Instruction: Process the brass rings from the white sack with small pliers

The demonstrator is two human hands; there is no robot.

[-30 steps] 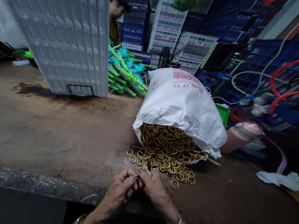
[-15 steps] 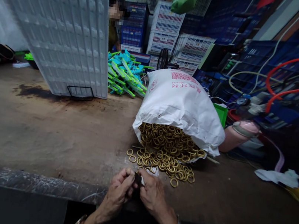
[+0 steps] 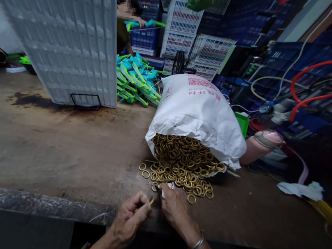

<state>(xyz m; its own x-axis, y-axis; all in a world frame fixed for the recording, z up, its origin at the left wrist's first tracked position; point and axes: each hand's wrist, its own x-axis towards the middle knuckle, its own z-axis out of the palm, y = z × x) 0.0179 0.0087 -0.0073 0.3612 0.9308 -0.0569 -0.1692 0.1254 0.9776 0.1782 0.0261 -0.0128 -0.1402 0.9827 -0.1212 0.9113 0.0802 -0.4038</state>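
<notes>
My left hand (image 3: 130,218) is closed at the near edge of the worn wooden bench (image 3: 41,143), pinching a small brass ring (image 3: 151,201) between fingertips. My right hand (image 3: 175,210) sits just to its right, fingers closed on a small dark and white piece (image 3: 163,192) and reaching toward the edge of the heap of brass rings (image 3: 181,172). The rings spill from the open mouth of a white woven sack (image 3: 198,115) lying on its side.
A large white moulded tray (image 3: 62,25) leans upright at back left. Beyond it lies a pile of green and blue plastic parts (image 3: 135,80), with a person (image 3: 123,22) holding one. Stacked crates, red hoses (image 3: 322,81) and a pink flask (image 3: 259,144) crowd the right.
My hands have come slightly apart: the left now holds a ring off to the left, and the right has moved forward toward the ring heap. The person behind has raised a green part.
</notes>
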